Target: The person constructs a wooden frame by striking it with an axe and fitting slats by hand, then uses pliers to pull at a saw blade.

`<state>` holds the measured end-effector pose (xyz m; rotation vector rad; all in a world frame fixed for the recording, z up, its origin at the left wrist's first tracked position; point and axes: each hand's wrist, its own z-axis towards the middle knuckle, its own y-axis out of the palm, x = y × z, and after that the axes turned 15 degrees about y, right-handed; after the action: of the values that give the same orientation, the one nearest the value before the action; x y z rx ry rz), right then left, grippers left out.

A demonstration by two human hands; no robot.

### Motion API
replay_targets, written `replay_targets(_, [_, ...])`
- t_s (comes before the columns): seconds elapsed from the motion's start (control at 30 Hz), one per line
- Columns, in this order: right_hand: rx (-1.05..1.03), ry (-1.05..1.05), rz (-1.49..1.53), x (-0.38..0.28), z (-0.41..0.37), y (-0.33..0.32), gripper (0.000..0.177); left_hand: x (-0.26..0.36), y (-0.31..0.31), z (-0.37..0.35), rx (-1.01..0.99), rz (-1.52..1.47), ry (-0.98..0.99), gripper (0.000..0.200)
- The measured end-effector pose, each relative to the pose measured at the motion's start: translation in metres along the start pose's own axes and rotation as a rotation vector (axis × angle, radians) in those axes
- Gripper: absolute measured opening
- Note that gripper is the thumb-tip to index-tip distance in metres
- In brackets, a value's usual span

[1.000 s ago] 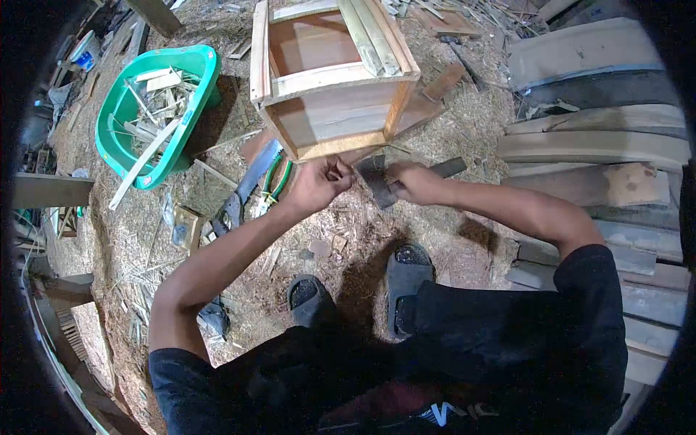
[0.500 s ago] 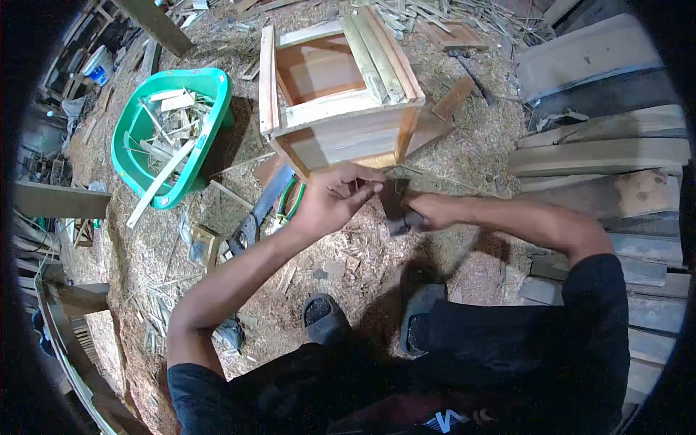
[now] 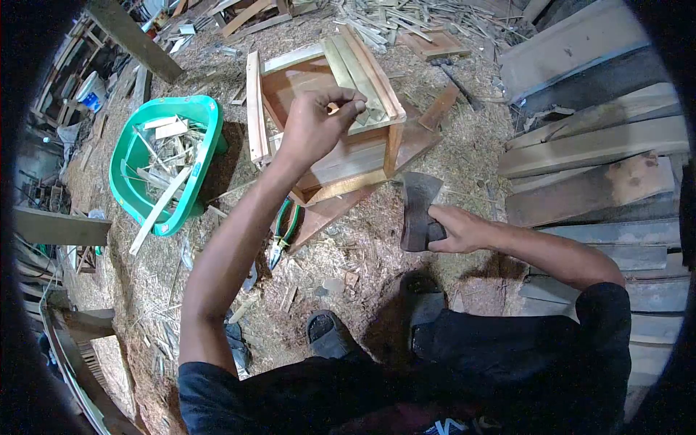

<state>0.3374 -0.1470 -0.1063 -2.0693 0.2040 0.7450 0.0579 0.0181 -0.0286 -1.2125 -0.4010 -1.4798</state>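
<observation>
My left hand (image 3: 317, 125) is raised over the small wooden cabinet frame (image 3: 348, 168), thumb and fingertips pinched together. Anything between those fingertips is too small to make out. In my right hand (image 3: 461, 229) is a dark hatchet (image 3: 419, 203), gripped close to its head, with the broad blade pointing away from me. The hatchet is held in front of the frame, apart from it. Loose-looking slats (image 3: 355, 72) lie along the top right of the frame. Pliers with green handles (image 3: 285, 230) lie on the floor beside my left forearm.
A green tub (image 3: 210, 119) of wood scraps stands at the left, with a long strip leaning out. Stacked boards (image 3: 594, 145) line the right side. Sawdust and offcuts cover the floor. A hammer-like tool (image 3: 457, 81) lies beyond the frame, and my sandalled feet are below.
My left hand has moved up and away from me, over the frame's top. The hatchet in my right hand has moved right and turned, apart from the left hand. The view has shifted slightly.
</observation>
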Motion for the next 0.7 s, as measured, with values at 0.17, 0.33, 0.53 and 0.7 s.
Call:
replay_targets(0.17, [0.077,-0.01,0.058,0.016,0.001,0.01,0.049,0.001,-0.005,-0.001,-0.009,-0.033,-0.052,0.019])
replay_targets(0.33, [-0.036,0.148,-0.068,0.016,0.006,0.012,0.052,-0.003,-0.005,-0.002,0.013,-0.033,-0.011,0.018])
replay_targets(0.53, [-0.064,0.118,-0.059,0.031,0.018,0.025,0.058,0.001,-0.003,-0.003,0.01,0.006,-0.047,0.019])
replay_targets(0.7, [-0.116,0.131,-0.043,0.019,0.018,0.018,0.06,-0.001,-0.003,-0.003,0.005,0.048,-0.041,0.02])
